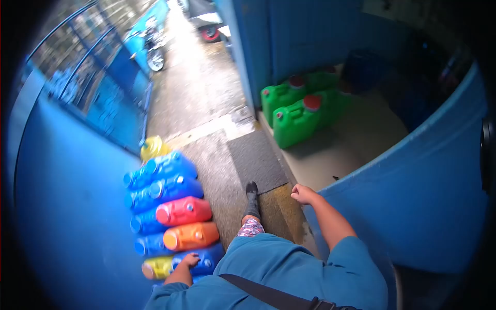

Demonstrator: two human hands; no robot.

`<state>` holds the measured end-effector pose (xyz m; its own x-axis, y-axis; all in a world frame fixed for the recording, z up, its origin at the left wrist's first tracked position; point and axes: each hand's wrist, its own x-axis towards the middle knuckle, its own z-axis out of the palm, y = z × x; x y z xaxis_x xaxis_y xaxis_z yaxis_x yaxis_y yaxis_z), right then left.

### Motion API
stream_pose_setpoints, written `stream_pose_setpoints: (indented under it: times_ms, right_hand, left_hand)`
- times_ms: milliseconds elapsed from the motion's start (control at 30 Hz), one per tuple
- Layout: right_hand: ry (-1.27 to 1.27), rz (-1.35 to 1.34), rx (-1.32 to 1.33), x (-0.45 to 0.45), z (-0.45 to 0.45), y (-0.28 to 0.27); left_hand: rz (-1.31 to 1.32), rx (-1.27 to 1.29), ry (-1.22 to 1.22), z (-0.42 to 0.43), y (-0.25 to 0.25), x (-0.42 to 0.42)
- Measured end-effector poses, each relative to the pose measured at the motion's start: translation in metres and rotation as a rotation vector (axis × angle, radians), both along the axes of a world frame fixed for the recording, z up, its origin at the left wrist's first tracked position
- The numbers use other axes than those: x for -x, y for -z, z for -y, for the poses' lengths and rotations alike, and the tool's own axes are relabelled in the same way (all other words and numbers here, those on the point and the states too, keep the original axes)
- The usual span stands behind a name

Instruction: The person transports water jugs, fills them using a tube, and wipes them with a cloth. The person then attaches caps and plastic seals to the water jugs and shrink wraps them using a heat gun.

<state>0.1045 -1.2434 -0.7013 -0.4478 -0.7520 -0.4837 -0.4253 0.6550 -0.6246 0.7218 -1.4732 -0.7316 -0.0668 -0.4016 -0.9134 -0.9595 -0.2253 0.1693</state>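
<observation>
My left hand (191,259) hangs above a blue jerrycan (214,257) at the near end of a row on the left. Its fingers look curled with nothing in them; I cannot tell whether it touches the jerrycan. On the other side, my right hand (303,195) is closed and empty, out by the edge of a blue wall. The row beside me holds a yellow jerrycan (161,267), an orange jerrycan (196,236), a red jerrycan (188,211) and several blue ones. A yellow translucent container (154,148) stands at the far end.
Green jerrycans with red caps (297,124) stand inside the doorway on the right. A dark mat (258,160) lies ahead of my foot (251,188). Blue walls (77,191) flank me. Farther off, a motorcycle (154,46) is parked by the lane's left side.
</observation>
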Motion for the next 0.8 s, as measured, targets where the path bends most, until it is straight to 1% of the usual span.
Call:
stream_pose_setpoints:
  times_ms: [33, 100, 167, 200, 233, 267, 300, 333, 367, 400, 433, 467, 500, 533, 567, 600, 633, 667, 700, 733, 767, 800]
  right_hand:
    - [0.054, -0.003, -0.003, 0.019, 0.009, -0.003]
    - [0.282, 0.087, -0.061, 0.055, 0.028, -0.010]
    - [0.392, 0.084, -0.028, 0.088, 0.040, 0.005]
    - [0.439, 0.073, 0.000, 0.108, 0.042, 0.012]
    - [0.476, 0.072, -0.013, 0.126, 0.046, 0.011]
    - [0.560, 0.060, 0.028, 0.140, 0.054, 0.010]
    - [0.646, 0.047, 0.075, 0.155, 0.059, 0.011]
    - [0.699, 0.035, 0.100, 0.171, 0.060, 0.012]
    - [0.750, 0.022, 0.126, 0.187, 0.060, 0.014]
    - [0.826, 0.010, 0.131, 0.203, 0.056, 0.016]
    - [0.901, 0.001, 0.137, 0.218, 0.051, 0.020]
    - [0.929, -0.094, 0.124, 0.234, 0.040, 0.028]
    - [0.971, -0.119, 0.054, 0.246, 0.025, 0.034]
    - [1.012, -0.139, -0.017, 0.258, 0.008, 0.040]
    - [0.973, -0.053, -0.163, 0.272, -0.009, 0.031]
    - [0.930, 0.033, -0.299, 0.280, -0.031, 0.020]
    - [1.043, -0.109, -0.247, 0.277, -0.055, 0.039]
    - [1.057, -0.206, -0.198, 0.281, -0.082, 0.078]
    - [1.095, -0.122, -0.169, 0.281, -0.081, 0.001]
    - [1.250, -0.055, -0.305, 0.290, -0.100, 0.023]
    - [1.281, -0.037, -0.300, 0.297, -0.114, 0.023]
    - [1.364, -0.017, -0.296, 0.299, -0.128, 0.021]
  left_hand:
    - [-0.035, -0.003, -0.004, 0.028, 0.005, 0.027]
    - [-0.042, -0.020, -0.093, 0.091, 0.019, 0.084]
    - [-0.056, -0.017, 0.177, 0.160, 0.013, 0.164]
    - [-0.166, -0.033, 0.188, 0.204, 0.042, 0.197]
    - [-0.120, 0.066, 0.325, 0.231, 0.026, 0.254]
    - [-0.322, 0.388, 0.672, 0.266, 0.039, 0.297]
    - [-0.266, 0.348, 0.770, 0.292, 0.013, 0.358]
    - [-0.401, 0.449, 0.732, 0.317, 0.015, 0.409]
    - [-0.372, 0.486, 0.784, 0.331, -0.005, 0.470]
    - [-0.427, 0.456, 0.766, 0.341, -0.027, 0.533]
    - [-0.531, 0.451, 0.778, 0.347, -0.049, 0.592]
    - [-0.671, 0.442, 0.795, 0.355, -0.062, 0.650]
    - [-0.822, 0.538, 0.881, 0.365, -0.064, 0.706]
    - [-0.886, 0.611, 0.967, 0.353, -0.115, 0.766]
    - [-0.878, 0.659, 0.997, 0.333, -0.172, 0.821]
    - [-1.054, 0.836, 1.142, 0.318, -0.218, 0.867]
    - [-1.184, 0.915, 1.180, 0.316, -0.242, 0.912]
    - [-1.190, 1.148, 1.275, 0.308, -0.278, 0.952]
    - [-1.207, 1.267, 1.326, 0.303, -0.311, 0.989]
    - [-1.162, 1.367, 1.387, 0.299, -0.341, 1.026]
    - [-1.130, 1.443, 1.413, 0.298, -0.366, 1.058]
    - [-1.116, 1.480, 1.425, 0.302, -0.386, 1.086]
